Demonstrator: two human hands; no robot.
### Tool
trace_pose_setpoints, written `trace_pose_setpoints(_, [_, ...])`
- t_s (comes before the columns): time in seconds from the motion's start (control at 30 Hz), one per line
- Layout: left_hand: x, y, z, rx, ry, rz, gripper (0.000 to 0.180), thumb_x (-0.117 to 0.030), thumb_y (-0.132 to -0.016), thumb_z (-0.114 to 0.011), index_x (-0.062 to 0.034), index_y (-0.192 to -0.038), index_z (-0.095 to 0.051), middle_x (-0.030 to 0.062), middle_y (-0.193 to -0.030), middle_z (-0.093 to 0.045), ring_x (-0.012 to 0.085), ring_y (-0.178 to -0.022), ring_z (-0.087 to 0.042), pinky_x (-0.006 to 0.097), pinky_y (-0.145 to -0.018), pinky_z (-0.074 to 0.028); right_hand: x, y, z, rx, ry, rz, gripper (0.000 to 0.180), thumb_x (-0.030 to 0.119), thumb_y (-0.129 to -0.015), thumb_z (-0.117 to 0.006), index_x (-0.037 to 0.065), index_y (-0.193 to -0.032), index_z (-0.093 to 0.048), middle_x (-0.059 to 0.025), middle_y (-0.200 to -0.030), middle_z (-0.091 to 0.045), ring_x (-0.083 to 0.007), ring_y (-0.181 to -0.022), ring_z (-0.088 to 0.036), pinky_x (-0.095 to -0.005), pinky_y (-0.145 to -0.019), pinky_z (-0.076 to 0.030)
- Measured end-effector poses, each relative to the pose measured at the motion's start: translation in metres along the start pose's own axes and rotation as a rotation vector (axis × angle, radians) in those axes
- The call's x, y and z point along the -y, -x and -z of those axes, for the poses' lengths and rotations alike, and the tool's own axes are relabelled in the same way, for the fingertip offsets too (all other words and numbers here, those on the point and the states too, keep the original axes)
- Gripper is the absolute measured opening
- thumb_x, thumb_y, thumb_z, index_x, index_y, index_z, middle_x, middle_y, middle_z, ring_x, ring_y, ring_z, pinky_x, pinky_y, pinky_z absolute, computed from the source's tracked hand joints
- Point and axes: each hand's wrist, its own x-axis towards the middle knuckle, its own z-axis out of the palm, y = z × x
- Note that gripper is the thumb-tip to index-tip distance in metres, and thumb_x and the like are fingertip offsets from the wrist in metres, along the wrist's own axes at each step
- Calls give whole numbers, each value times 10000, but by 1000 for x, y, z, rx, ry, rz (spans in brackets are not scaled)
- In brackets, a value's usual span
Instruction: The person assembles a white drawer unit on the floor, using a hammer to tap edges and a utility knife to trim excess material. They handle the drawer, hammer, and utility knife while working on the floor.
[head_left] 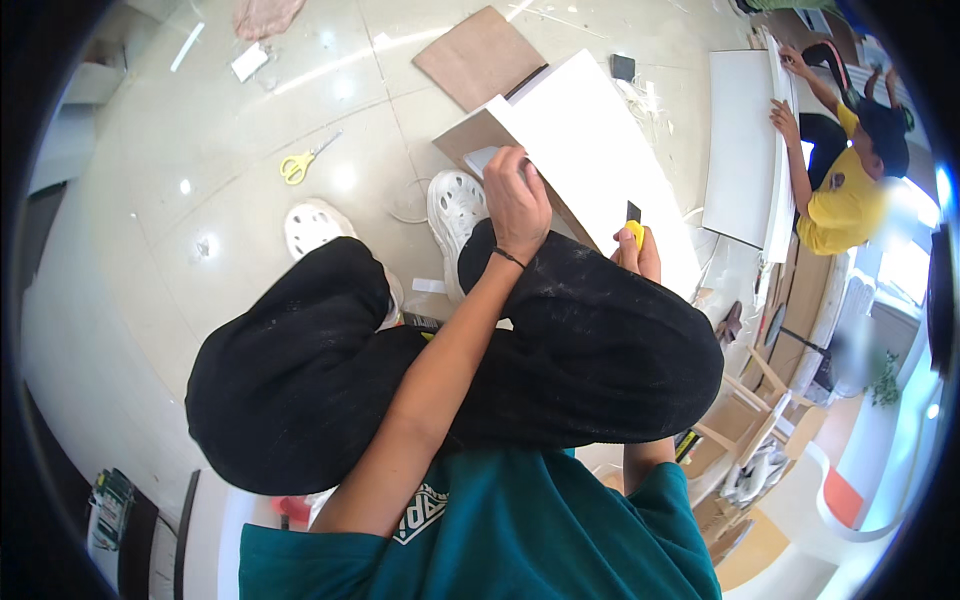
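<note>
A long white board piece [590, 120] with brown edges lies in front of my knees, forming a box-like shape. My left hand [517, 203] is at its near-left edge, with fingers curled and closed. What they grip is hidden; a pale grey piece [480, 158] shows beside the fingertips. My right hand [642, 258], beyond my right knee, is closed round the yellow handle of a utility knife [637, 232]. Its dark blade stands up over the white surface. Part of that hand is hidden by my knee.
Yellow-handled scissors [298, 167] lie on the tiled floor at left. A brown cardboard sheet [480, 58] and a small black block [622, 68] lie beyond the board. At right, a person in yellow [845, 200] handles another white panel [740, 145]. Scraps litter the floor.
</note>
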Motion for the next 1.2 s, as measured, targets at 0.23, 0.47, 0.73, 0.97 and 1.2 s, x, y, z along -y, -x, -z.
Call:
trace_pose_setpoints(0.23, [-7,13,-6,42,-83,36,547,-130,-969,-425,85,-1458,-305,272,-1342,-373,394,-1200,-430,487,-1052,-328,-19,14,9,-56,77,7,319,365,-1061,-471,56,-1000,-522,-26,-670,-527,-98,-579,-499,-298,-543,-400])
trace_pose_setpoints(0.47, [1,-18,-12,-200,-20,86,445,-195,-1012,-422,74,-1367,-418,242,-1304,-422,371,-1203,-441,470,-1049,-342,-37,37,20,-233,138,-70,326,369,-1056,-479,48,-1021,-518,-70,-693,-573,-143,-591,-542,-326,-563,-435])
trace_pose_setpoints(0.73, [29,-74,-15,-214,87,222,242,-168,-1008,-507,26,-1129,-584,171,-1037,-640,282,-904,-617,391,-789,-506,-42,79,39,-197,-261,11,211,287,-1038,-507,81,-1004,-531,31,-628,-417,-63,-553,-409,-244,-502,-316])
trace_pose_setpoints(0.97, [29,-73,-9,-221,266,163,130,-111,-987,-542,11,-1030,-554,113,-976,-603,216,-916,-578,343,-817,-496,-64,59,26,-127,-48,-66,281,328,-1026,-569,57,-985,-506,-7,-649,-513,-90,-556,-459,-301,-529,-397])
trace_pose_setpoints(1.2, [36,-75,-6,-183,240,157,152,-153,-983,-558,-6,-1001,-525,86,-969,-583,180,-903,-557,344,-846,-481,-62,32,19,-16,-64,-38,319,387,-1037,-541,69,-1038,-520,-17,-644,-519,-89,-559,-485,-276,-527,-393])
